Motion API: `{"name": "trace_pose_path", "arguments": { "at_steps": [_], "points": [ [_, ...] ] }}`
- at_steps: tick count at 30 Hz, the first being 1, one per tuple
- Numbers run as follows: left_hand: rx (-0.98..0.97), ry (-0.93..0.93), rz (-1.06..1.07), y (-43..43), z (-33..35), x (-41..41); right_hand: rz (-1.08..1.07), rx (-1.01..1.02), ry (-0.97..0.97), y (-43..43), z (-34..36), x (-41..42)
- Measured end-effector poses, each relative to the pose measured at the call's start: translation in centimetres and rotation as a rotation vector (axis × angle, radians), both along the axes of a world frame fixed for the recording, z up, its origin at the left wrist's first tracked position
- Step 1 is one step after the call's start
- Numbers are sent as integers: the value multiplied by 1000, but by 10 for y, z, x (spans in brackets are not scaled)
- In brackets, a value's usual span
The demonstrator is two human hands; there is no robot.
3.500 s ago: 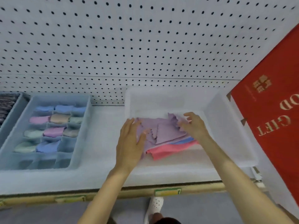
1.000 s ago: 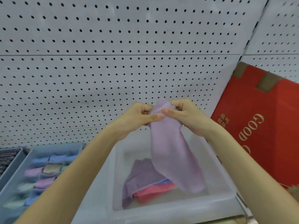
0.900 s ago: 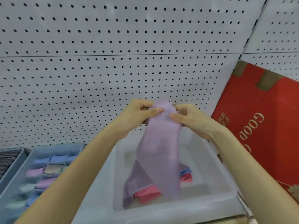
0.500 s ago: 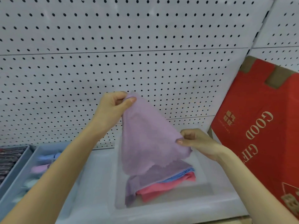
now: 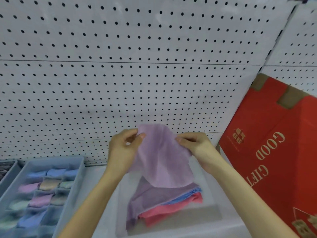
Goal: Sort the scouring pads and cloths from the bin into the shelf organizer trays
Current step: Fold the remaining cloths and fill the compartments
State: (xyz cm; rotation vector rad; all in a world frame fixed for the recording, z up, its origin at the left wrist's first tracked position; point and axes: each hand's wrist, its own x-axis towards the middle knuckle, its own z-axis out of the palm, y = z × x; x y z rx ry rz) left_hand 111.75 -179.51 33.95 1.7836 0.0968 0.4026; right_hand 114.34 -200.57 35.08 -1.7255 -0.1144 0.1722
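Note:
A lilac cloth [image 5: 163, 158] hangs above the clear plastic bin [image 5: 214, 215]. My left hand [image 5: 123, 146] pinches its upper left edge and my right hand [image 5: 195, 143] pinches its upper right edge, both level with each other. Under it, in the bin, lies a pile of cloths [image 5: 159, 206]: a darker purple one on top, then blue and pink ones. The blue shelf organizer tray [image 5: 75, 186] sits to the left, with folded pastel cloths in several of its compartments.
A white pegboard wall [image 5: 137, 74] backs the shelf. A large red gift box [image 5: 274, 160] leans at the right, close to the bin. A second grey-blue tray [image 5: 6, 170] shows at the far left edge.
The cloth came out of the bin and was raised. In the last half second my left hand dropped and my right hand rose, so both now hold the top edge close together.

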Motion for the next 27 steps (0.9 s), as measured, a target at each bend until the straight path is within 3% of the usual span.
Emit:
{"name": "trace_pose_path", "arguments": {
  "at_steps": [6, 10, 16, 20, 24, 27],
  "points": [
    [-209, -12, -101, -44, 2, -20, 105, 169, 149, 23, 22, -11],
    [-255, -29, -136, -47, 1, -26, 32, 285, 139, 27, 29, -17],
    [-243, -57, -94, -43, 7, -32, 57, 291, 26, 32, 33, -26],
    [-241, -77, -72, -36, 15, -32, 197, 119, -90, 26, 38, -31],
    [-239, -121, -110, -35, 22, -35, 110, -25, -380, 28, 42, -35],
    [-246, -132, -139, -34, 26, -40, 47, -33, -462, 28, 44, -35]
  ]
}}
